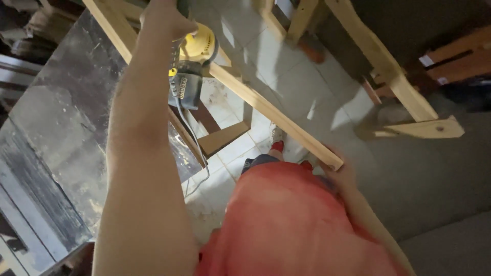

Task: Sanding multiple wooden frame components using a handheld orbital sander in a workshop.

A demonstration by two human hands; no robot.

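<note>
Dim overall, warm cast. Brightest patch on pale floor tiles [266,56] from 12 to centre; light apparently from above. Deep shadow at 2 to 4 o'clock and along 9 o'clock edge. Dull sheen on dusty dark tabletop [61,128]. Soft blur throughout; red garment [286,225] at 6 o'clock out of focus. Wide-angle stretch at edges.

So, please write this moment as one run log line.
left hand: grips yellow sander | right hand: holds wooden strip end | sander on strip
</note>
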